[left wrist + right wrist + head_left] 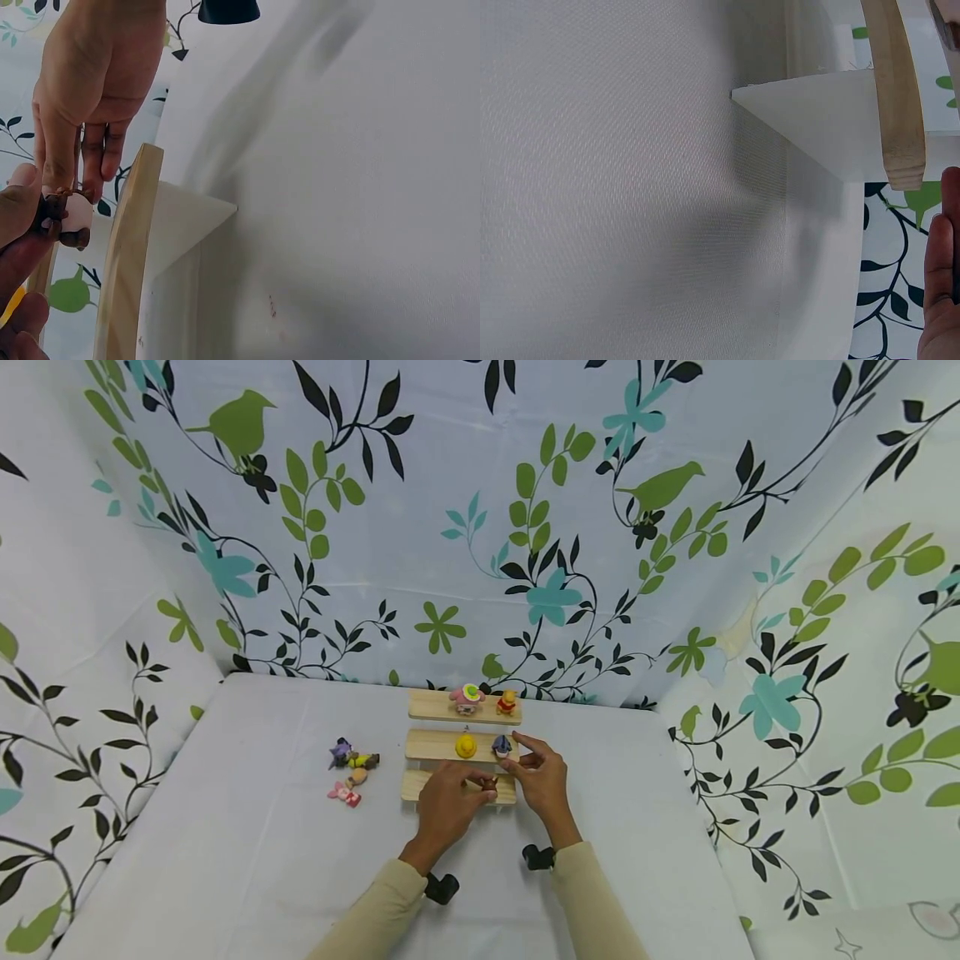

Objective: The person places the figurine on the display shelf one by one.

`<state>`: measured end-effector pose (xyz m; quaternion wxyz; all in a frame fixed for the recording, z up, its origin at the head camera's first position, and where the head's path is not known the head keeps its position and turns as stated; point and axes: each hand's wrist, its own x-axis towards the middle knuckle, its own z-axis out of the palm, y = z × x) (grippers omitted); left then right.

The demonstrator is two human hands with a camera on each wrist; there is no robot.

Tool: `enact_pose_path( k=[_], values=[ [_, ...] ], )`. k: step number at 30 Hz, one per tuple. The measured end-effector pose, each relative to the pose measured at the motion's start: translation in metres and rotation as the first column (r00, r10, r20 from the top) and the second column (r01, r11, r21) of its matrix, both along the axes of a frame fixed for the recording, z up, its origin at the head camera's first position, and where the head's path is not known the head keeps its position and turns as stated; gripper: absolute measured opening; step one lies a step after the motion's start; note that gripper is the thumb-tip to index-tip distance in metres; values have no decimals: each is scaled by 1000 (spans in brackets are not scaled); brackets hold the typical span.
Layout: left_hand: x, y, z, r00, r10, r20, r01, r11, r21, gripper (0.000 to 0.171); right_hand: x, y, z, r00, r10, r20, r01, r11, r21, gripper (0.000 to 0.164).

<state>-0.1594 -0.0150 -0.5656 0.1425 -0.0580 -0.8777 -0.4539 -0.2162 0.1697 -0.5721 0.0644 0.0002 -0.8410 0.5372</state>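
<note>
A small brown figurine [489,784] is pinched between the left hand's [448,803] thumb and fingers, over the lowest tier of a wooden three-tier display rack [417,786]. The right hand [546,782] is at the right end of the middle tier, thumb and index fingertips right beside a dark blue figurine [502,746]. A yellow figurine [466,745] stands left of that one. In the left wrist view, the brown figurine [56,214] shows at the left fingertips, with the right hand [105,82] reaching down behind. The right wrist view catches only part of the right hand's fingers [939,262].
On the top tier stand a pink figurine [467,699] and a bear figurine in red [507,702]. Left of the rack, a purple-grey figurine [341,752], a tan one [357,776] and a pink one [345,793] lie on the white table [262,827]. Patterned cloth surrounds the table.
</note>
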Motion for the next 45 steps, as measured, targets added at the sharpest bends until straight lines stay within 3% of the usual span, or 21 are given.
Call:
enact_pose_path(
  k=[24, 45],
  values=[
    [-5, 17, -10, 1000, -6, -23, 3, 992, -128, 36, 0, 1, -2, 999, 18, -38, -19, 1000, -9, 54],
    [-3, 14, -14, 1000, -2, -4, 2, 996, -86, 39, -1, 2, -4, 999, 22, -47, -22, 1000, -12, 54]
  ],
)
